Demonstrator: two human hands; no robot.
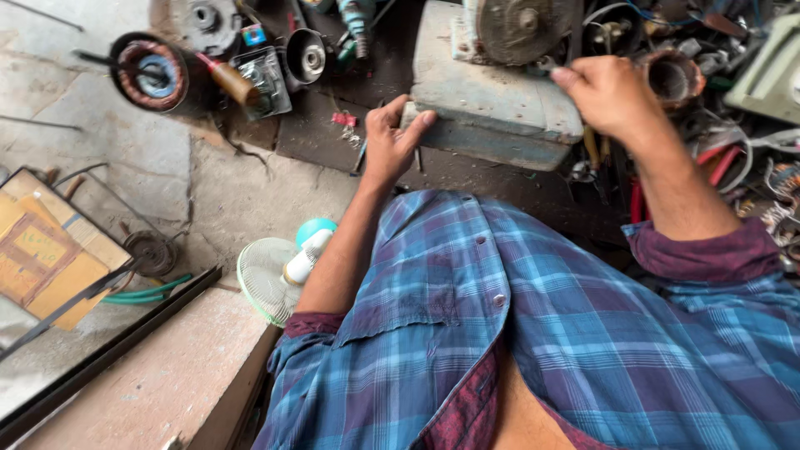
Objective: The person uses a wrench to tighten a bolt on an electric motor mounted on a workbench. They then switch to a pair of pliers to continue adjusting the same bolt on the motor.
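Two bare hands grip a grey metal block (pixel 492 112), a chunky, box-shaped machine base with worn paint that sits on a dirty workshop floor (pixel 225 192), seen from above over the person's blue plaid shirt (pixel 533 333).

The left hand (pixel 390 140) is clamped on the block's near left corner, thumb on the top edge and fingers curled under the side. The right hand (pixel 612 93) closes over the block's far right edge, where a round, rusty motor housing (pixel 521 27) is mounted on top. The hands are well apart, one at each end of the block.

The block looks like cast metal: heavy, stiff, and rough rather than slippery (grime and chipped paint give some grip). Its weight probably sits toward the motor end, so a hold at both ends, low on the sides, seems the steadiest.

Left of the block lie a copper-wound stator ring (pixel 150 73) and a small round metal cap (pixel 307 57). Right of the block is a tangle of wires and parts (pixel 733 158), too cluttered to sort out. Nearer than the block, by the person's left elbow, a small pale green fan (pixel 271 279) lies on the floor, with a stone step (pixel 175 375) beside it and a cardboard box (pixel 46 250) further left.
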